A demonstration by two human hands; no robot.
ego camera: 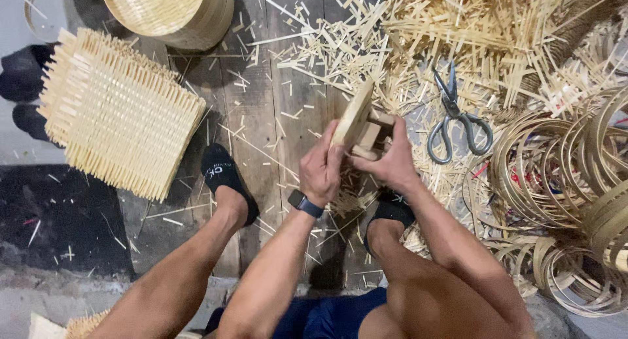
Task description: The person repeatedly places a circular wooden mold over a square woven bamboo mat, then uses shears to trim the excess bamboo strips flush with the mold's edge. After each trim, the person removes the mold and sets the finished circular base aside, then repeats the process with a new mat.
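From the head camera, the left hand is gripping the lower edge of a small wooden stool, tilted on edge, while the right hand is clasping its legs from the other side, just above the wooden floor. Scissors are lying near, to the right, among bamboo offcuts. A woven mat is sitting well apart at left, leaving bare planks between. Coiled bamboo hoops are crowding the right edge.

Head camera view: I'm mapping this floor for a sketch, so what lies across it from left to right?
Woven bamboo mat → left hand → wooden block → right hand → scissors → coiled bamboo hoops.
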